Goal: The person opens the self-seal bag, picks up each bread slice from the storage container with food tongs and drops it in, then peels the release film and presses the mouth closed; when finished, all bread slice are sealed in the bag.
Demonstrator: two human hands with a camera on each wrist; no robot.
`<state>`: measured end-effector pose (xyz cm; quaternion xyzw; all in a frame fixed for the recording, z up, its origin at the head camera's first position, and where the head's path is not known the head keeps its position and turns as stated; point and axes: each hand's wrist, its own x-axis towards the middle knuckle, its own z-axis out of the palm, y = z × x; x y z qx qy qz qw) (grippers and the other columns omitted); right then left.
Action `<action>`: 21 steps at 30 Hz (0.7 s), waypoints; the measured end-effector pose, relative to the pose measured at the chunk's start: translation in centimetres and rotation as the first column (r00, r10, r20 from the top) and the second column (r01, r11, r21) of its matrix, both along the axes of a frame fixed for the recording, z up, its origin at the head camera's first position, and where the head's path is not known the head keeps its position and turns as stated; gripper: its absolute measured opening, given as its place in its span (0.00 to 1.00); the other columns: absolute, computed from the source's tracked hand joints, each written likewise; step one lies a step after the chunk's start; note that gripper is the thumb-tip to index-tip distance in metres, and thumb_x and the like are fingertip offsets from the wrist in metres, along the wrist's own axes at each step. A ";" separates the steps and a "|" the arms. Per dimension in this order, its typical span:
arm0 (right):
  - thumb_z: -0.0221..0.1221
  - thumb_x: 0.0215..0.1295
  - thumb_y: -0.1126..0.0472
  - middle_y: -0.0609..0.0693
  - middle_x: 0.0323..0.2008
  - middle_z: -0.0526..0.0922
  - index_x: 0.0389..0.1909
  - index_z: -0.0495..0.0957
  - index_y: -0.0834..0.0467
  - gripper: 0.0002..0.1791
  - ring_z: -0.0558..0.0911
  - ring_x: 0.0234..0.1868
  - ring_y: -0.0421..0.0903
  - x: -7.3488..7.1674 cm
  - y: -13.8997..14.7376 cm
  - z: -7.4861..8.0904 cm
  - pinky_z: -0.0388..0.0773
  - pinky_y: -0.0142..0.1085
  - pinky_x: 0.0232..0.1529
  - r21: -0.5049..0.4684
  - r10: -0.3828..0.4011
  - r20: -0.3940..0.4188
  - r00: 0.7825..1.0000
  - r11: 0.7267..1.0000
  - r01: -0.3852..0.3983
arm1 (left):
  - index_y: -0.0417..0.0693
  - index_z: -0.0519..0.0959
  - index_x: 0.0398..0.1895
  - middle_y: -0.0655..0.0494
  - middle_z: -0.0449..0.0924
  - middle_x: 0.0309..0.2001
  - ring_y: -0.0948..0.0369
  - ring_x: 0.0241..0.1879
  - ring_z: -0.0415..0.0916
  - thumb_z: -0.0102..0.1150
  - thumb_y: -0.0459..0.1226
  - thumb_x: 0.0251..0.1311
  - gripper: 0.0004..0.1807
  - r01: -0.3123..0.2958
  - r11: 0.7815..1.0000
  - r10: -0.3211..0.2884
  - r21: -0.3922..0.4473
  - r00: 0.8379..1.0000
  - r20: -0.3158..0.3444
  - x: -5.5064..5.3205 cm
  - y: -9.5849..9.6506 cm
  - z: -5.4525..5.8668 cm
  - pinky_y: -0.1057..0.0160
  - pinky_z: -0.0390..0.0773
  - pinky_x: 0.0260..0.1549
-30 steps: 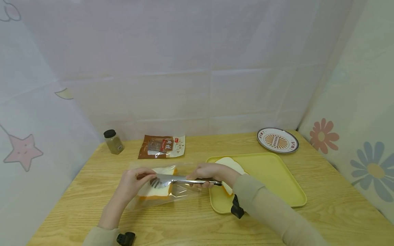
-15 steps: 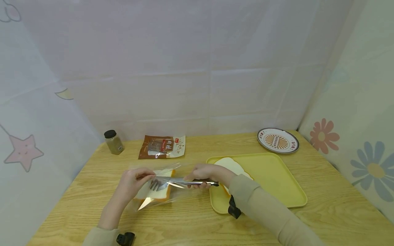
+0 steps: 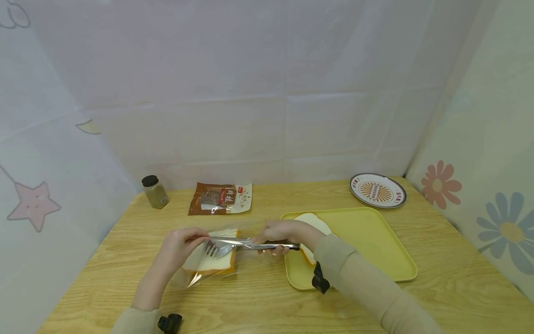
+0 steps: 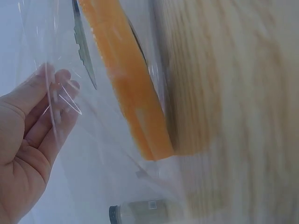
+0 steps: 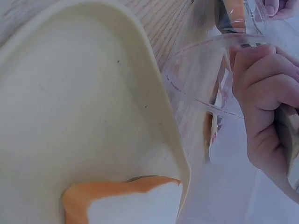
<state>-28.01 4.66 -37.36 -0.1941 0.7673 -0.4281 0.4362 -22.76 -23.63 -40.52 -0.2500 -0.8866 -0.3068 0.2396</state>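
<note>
My left hand (image 3: 177, 248) pinches the near-left end of a clear plastic bag (image 5: 198, 56). Inside it lies a slice of bread (image 3: 204, 263), white with an orange crust, seen edge-on in the left wrist view. My right hand (image 3: 278, 235) grips metal food tongs (image 3: 246, 246) at the bag's mouth. One slotted, fork-like end of the tongs lies over the slice, and a serrated blade shows beside the crust (image 4: 128, 74) in the left wrist view. Another bread slice (image 3: 313, 223) rests on the yellow tray (image 3: 367, 241), partly hidden under my right forearm.
At the back left stands a jar (image 3: 155, 192) with a black lid. A brown and white food packet (image 3: 220, 198) lies behind the bag. A round patterned plate (image 3: 377, 190) sits at the back right, beyond the tray. Fabric walls enclose the table (image 3: 233, 306).
My right hand and the tongs shifted slightly left, then back right. The film over the slice has moved and its glints differ. My left hand stays in place.
</note>
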 end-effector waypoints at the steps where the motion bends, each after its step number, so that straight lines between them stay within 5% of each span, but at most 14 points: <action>1: 0.51 0.70 0.52 0.49 0.15 0.72 0.37 0.78 0.73 0.24 0.59 0.08 0.36 -0.1 0.1 0.0 0.57 0.26 0.09 0.004 0.002 0.003 1.000 1.000 -0.002 | 0.43 0.85 0.30 0.54 0.86 0.29 0.62 0.28 0.83 0.67 0.25 0.47 0.07 0.001 1.000 -0.001 -0.002 1.000 -0.002 0.0 0.0 0.0 0.72 0.83 0.27; 21: 0.51 0.69 0.48 0.51 0.20 0.73 0.41 0.77 0.71 0.26 0.60 0.11 0.37 -0.6 2.1 0.7 0.59 0.27 0.13 0.051 0.031 0.026 0.999 0.998 -0.033 | 0.44 0.85 0.30 0.55 0.86 0.29 0.61 0.28 0.83 0.66 0.27 0.49 0.05 -0.042 0.999 0.042 -0.021 0.999 0.010 0.2 -0.4 0.4 0.70 0.83 0.27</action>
